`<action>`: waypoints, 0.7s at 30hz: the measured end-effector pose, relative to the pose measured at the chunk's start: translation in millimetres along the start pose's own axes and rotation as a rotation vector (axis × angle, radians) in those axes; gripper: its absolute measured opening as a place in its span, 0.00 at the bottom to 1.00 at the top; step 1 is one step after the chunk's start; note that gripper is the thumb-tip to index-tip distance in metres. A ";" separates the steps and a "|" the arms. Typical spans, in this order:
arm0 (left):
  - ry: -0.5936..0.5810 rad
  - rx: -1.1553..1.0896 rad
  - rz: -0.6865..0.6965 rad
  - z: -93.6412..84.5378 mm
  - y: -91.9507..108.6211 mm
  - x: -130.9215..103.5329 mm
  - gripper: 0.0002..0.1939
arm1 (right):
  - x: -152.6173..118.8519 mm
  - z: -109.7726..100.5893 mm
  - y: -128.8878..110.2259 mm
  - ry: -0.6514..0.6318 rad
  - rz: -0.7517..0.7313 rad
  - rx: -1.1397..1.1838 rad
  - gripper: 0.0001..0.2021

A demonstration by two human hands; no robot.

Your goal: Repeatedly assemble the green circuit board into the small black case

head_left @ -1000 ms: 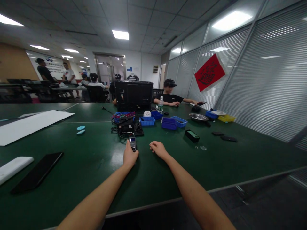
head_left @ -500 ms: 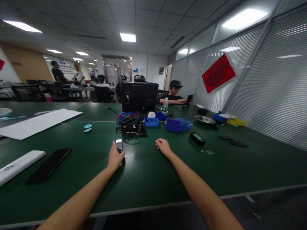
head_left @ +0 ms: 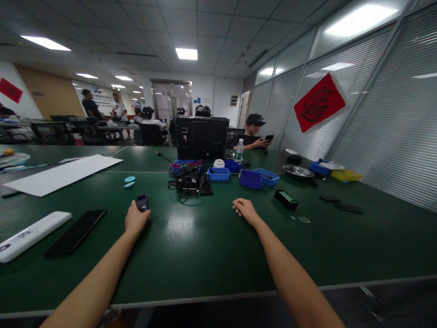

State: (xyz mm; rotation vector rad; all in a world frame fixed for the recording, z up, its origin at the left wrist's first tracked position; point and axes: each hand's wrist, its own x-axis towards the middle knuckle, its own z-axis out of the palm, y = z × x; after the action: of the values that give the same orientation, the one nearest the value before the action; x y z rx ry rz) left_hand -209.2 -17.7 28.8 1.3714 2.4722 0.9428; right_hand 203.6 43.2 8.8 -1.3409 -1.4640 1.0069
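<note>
Here we are at the green desk [head_left: 191, 269], and our eyes go to the left hand [head_left: 136, 220]: its grip is wrapped around a small dark device [head_left: 142, 201], thumb on the right flank, fingers along the left, with the screen end poking out past the hand. We find it in front of us and to the left, between the black slab [head_left: 75, 232] and the light-blue pieces [head_left: 129, 181]. We'd judge it light and stiff, a hard plastic shell, perhaps a touch slick, and the screen is surely its fragile part. So the sides are the place to hold, clear of that face, just as this grip has it.

Over on the right, the right hand [head_left: 245, 211] lies with fingers curled loosely together; nothing shows in that grip, though its palm side is hidden from us.

What else can't we make out? The device's lower half sits behind the hand, its screen is too small to read, and we can't tell whether its underside touches the desk.
</note>
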 end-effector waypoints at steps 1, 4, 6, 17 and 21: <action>0.005 0.000 -0.007 -1.6 -0.6 2.4 0.41 | -0.4 -1.8 0.3 0.000 0.004 0.000 0.05; 0.008 0.016 -0.011 -7.3 -1.3 7.9 0.40 | -1.0 -3.3 1.1 -0.001 0.014 -0.002 0.05; 0.000 0.043 -0.014 -12.1 -1.9 10.9 0.40 | -0.9 -2.8 1.6 -0.005 0.016 0.001 0.05; 0.060 0.055 -0.140 -28.5 -21.9 27.0 0.40 | -1.2 -3.5 1.0 -0.031 0.014 -0.003 0.05; 0.126 -0.010 -0.169 -26.8 -26.5 28.1 0.44 | 0.4 -3.8 3.1 -0.035 0.012 -0.008 0.05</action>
State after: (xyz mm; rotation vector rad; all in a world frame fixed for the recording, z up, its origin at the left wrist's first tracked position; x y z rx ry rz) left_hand -255.1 -17.0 38.5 1.1104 2.6210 1.0300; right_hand 208.1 43.9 7.0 -1.3454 -1.4891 1.0373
